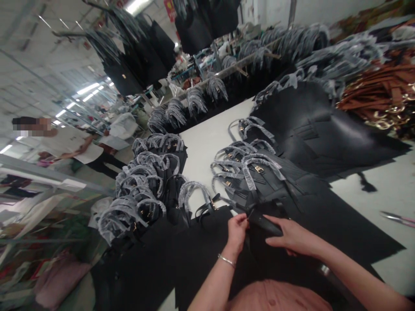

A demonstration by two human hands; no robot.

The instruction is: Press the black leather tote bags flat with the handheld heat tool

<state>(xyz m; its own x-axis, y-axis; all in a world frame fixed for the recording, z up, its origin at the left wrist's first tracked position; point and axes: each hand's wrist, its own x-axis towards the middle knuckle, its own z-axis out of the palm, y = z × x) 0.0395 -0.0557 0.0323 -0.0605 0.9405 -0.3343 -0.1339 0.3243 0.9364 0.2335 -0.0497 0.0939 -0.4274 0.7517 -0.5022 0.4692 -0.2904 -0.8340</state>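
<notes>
Between left hand (237, 231), fingertips pinching one end, and right hand (289, 235), thumb and fingers clasping the other, black leather-look piece (265, 223) likely needed light, even tension.

Left hand (237, 231): pinches a black leather-like piece (263, 223)
Right hand (292, 235): grips the same piece
White table (207, 142): bears black bags (202, 237) with plastic-wrapped handles (249, 178)
Brown straps (378, 88): piled at upper right, with gold-coloured clasps (384, 124)
</notes>
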